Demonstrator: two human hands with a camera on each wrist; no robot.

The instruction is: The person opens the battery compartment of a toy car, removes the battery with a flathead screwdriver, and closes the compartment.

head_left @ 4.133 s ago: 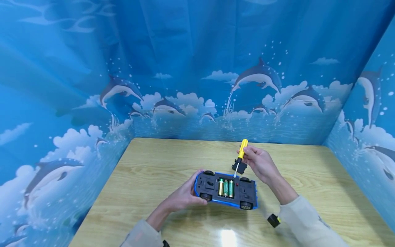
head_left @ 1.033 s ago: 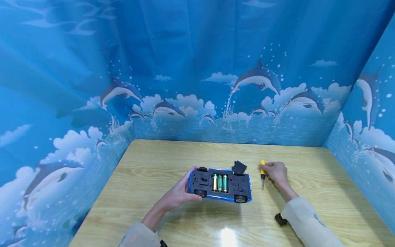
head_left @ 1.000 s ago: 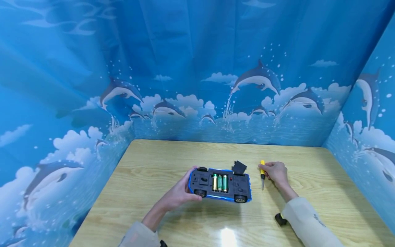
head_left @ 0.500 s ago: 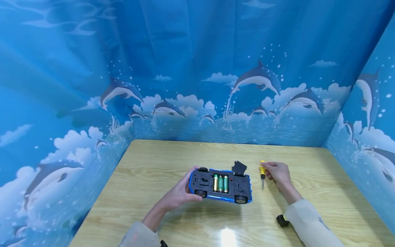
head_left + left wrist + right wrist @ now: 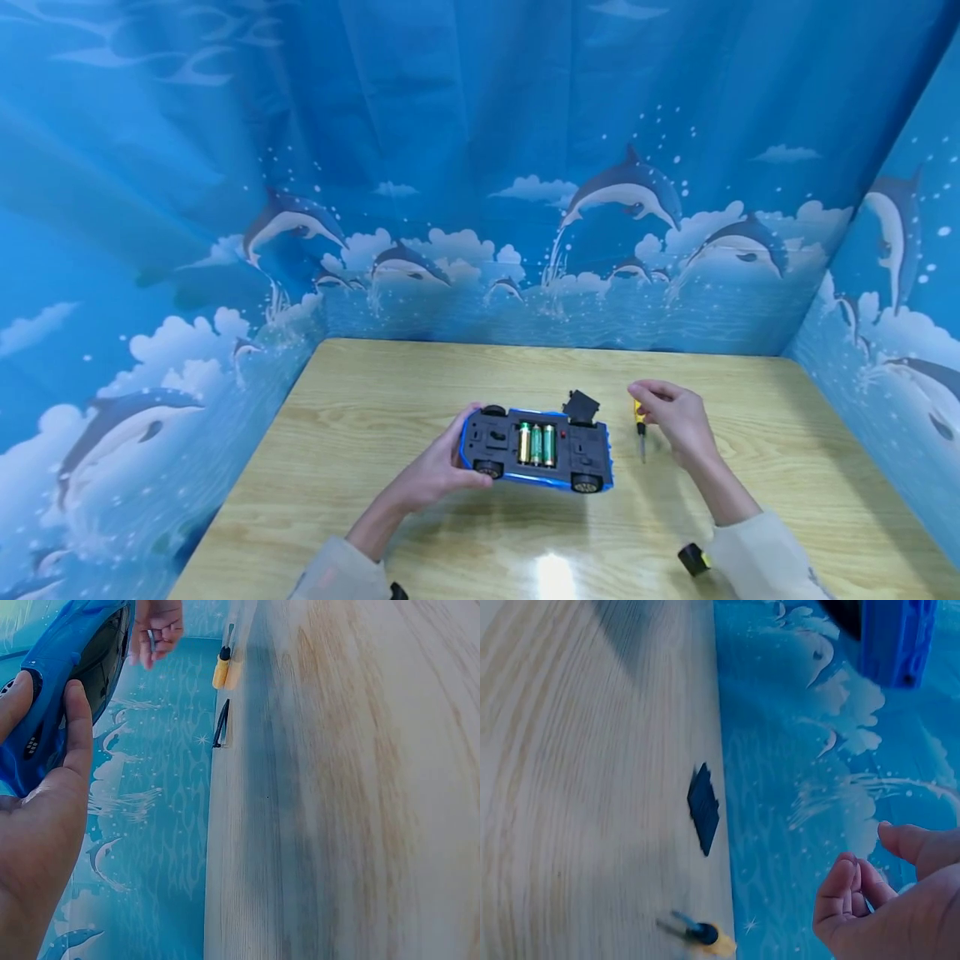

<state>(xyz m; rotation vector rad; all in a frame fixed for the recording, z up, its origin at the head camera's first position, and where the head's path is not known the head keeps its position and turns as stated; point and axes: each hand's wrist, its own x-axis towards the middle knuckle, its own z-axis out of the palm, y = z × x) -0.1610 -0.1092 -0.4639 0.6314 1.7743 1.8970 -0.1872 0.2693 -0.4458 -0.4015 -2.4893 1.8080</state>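
Observation:
A blue toy car [image 5: 585,454] is held upside down above the table, its black underside facing the head camera. Three green-and-gold batteries [image 5: 536,444] sit in its uncovered battery compartment. My left hand [image 5: 438,477] grips one end of the car, thumb over the side by a wheel; the left wrist view shows fingers around the blue body [image 5: 52,667]. A yellow-handled screwdriver [image 5: 640,417] lies on the table; in the right wrist view its black collar [image 5: 703,934] shows. Just above it my right hand [image 5: 681,418] hovers, fingers loosely bent, thumb apart [image 5: 911,844], apparently holding nothing.
A black battery cover [image 5: 582,407] lies on the wooden table [image 5: 390,375] just behind the car, left of the screwdriver. Blue dolphin-print curtains [image 5: 465,250] stand along the table's back and sides.
Earlier the right hand held the screwdriver with its tip at the car. The screwdriver was laid on the table at right, and the hand has now let go and lifted. The left hand keeps its hold.

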